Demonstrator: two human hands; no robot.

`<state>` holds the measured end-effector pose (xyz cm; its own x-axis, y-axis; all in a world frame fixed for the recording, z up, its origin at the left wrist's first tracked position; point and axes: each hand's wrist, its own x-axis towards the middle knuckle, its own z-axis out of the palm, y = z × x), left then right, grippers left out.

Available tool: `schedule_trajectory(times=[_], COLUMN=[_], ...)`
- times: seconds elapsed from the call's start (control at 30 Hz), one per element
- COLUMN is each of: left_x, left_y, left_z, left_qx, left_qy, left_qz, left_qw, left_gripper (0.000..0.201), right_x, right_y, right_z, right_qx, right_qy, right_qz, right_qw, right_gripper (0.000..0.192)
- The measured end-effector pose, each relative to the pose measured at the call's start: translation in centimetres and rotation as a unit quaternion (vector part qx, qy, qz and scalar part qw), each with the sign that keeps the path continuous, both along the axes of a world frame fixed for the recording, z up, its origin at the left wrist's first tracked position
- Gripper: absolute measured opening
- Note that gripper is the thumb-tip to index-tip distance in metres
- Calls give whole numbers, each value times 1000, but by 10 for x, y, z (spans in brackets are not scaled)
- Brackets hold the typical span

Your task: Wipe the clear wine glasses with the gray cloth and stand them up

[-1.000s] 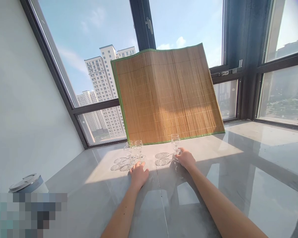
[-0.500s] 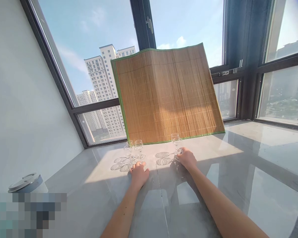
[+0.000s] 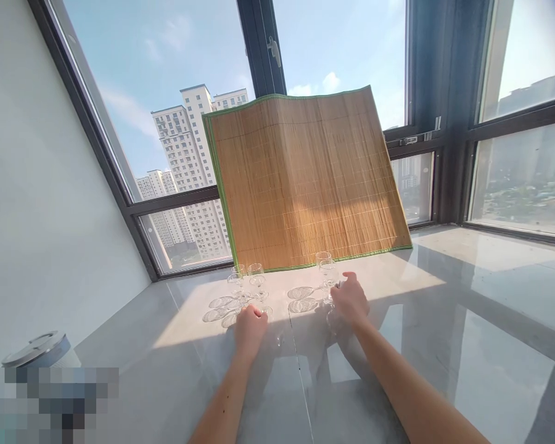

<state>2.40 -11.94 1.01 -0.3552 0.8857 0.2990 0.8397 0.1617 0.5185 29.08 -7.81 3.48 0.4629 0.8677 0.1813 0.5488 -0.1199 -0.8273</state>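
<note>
At the far edge of the counter [image 3: 444, 320], small clear stemmed glasses stand in two groups in front of a bamboo mat [image 3: 305, 185] that leans upright against the window frame. The right hand [image 3: 350, 302] is curled beside the right pair of glasses [image 3: 326, 271], fingers at a stem; whether it grips cannot be told. The left hand [image 3: 250, 325] lies loosely curled on the counter, just short of the left group of glasses [image 3: 247, 282], holding nothing visible. A grey lidded container [image 3: 39, 350] stands near the counter's left edge, well apart.
</note>
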Motion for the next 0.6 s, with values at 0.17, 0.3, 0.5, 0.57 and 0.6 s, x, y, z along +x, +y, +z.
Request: schedule_trajectory(times=[0.17,0.3,0.5,0.57,0.6], left_x=[-9,-7,-6,-6,-5], left_y=[15,25,29,29,29], left_z=[-9,-17,-16,-17,-17], left_qx=[42,31,-11,-5,-2], left_qy=[-113,-128,-134,-124,-120], left_qz=[14,-10,-48,-54,-57], left_qw=[993,991,990,991,991], left_gripper=[37,64,52,40,34], right_x=[-23,-52,-78,-78,-77], right_y=[-22,-33,-33,-31,-30], right_z=[16,9,-25,-29,-29], right_qx=[250,287,145,132,127], right_qy=[-16,-69,-185,-198,-194], right_qz=[-33,175,424,440,444], right_qw=[968,939,875,866,866], right_gripper=[48,48,64,61,58])
